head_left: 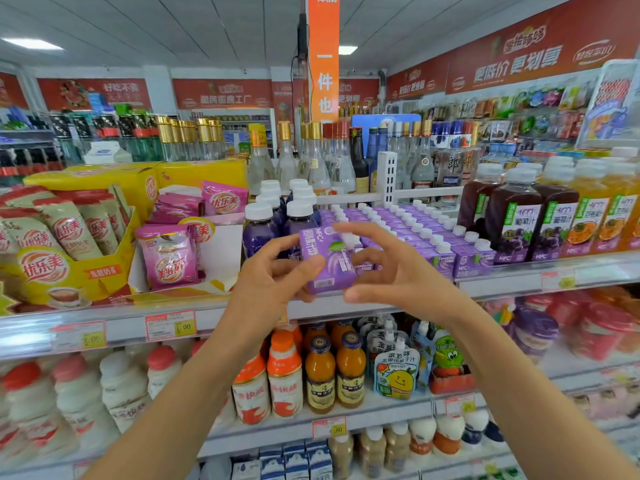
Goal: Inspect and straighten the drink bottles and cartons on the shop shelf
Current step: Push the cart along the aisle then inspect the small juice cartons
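Note:
My left hand grips a small purple juice carton with a white cap, held tilted in front of the shelf edge. My right hand is just right of the carton, fingers spread and lightly curved; its fingertips reach the carton's top and right side, and I cannot tell whether they grip it. Behind the carton, rows of matching purple cartons fill the shelf. Purple bottles with white caps stand to the left of these rows.
Dark grape juice and orange juice bottles stand at the right. Yellow boxes of milk-tea sachets sit at the left. Glass liquor bottles line the back. Lower shelves carry milk drinks, orange bottles and pouches.

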